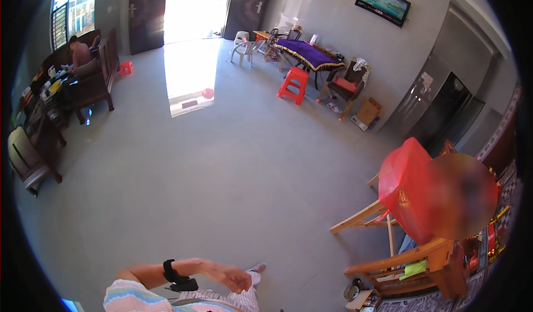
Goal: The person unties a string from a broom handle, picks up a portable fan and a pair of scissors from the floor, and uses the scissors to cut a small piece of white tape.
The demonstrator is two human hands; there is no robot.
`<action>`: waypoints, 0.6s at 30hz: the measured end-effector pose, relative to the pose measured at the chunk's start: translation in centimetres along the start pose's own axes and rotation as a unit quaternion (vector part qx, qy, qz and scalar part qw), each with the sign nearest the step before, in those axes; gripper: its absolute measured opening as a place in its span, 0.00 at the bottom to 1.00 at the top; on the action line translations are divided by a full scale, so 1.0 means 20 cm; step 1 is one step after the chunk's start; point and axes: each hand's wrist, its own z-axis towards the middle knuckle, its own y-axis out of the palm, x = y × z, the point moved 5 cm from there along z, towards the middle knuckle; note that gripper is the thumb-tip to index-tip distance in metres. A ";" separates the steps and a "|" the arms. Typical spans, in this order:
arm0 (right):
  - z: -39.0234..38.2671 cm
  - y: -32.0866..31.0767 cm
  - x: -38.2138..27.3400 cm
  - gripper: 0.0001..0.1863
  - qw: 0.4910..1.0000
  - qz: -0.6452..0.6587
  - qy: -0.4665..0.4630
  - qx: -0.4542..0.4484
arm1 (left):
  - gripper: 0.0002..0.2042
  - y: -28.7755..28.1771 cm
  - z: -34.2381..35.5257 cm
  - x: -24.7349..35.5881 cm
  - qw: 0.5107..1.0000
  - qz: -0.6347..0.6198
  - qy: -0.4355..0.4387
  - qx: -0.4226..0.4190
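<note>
My left hand, with a black band and small box on its wrist, hangs low in front of my striped trousers. Its fingers are curled, and I cannot make out whether anything is inside them. One shoe shows beyond it on the grey floor. My right hand is not in view. To the right stands a table with a red cover and pale wooden legs, partly blurred, and a wooden chair with a green cloth on it.
Left, a person sits among dark wooden sofas by a cluttered table. An open doorway is ahead. A red stool, purple-covered table, chairs and cardboard boxes line the back wall beneath a screen.
</note>
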 end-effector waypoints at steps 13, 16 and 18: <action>1.81 -0.48 -0.85 0.14 0.787 -0.598 -0.142 0.053 | 0.06 -1.13 -0.42 -1.27 0.650 -0.214 -0.286 0.671; 2.13 -0.39 -1.13 0.15 0.780 -0.589 -0.207 0.028 | 0.06 -0.96 -0.58 -1.53 0.568 -0.416 -0.282 0.652; 2.37 -0.36 -1.24 0.14 0.786 -0.571 -0.237 0.012 | 0.07 -0.95 -0.63 -1.65 0.542 -0.495 -0.260 0.627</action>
